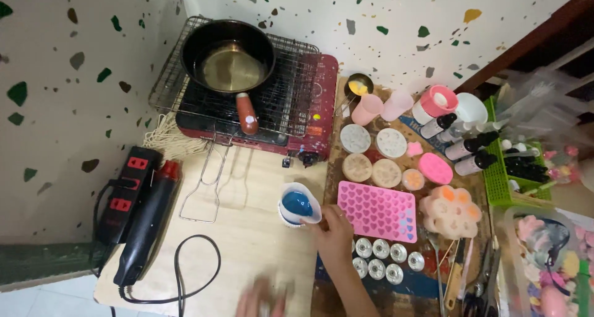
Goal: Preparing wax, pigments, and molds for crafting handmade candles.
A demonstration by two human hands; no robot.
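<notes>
We see the scene evenly and fairly brightly lit from overhead, with soft, short shadows. The pan (229, 57) at eleven o'clock shows a dull sheen on its base. Our left hand (263, 298) at six o'clock is smeared by motion blur, while our right hand (334, 230) stays sharp. Straight lines bow slightly toward the corners, and detail softens at the three o'clock edge.

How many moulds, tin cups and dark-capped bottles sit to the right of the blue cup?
Round moulds: 5
Heart-cell pink mould: 1
Pink oval mould: 1
Paw mould: 1
Tin cups: 7
Dark-capped bottles: 4
Total: 19
The right hand touches the blue cup; the left hand is blurred.
</notes>
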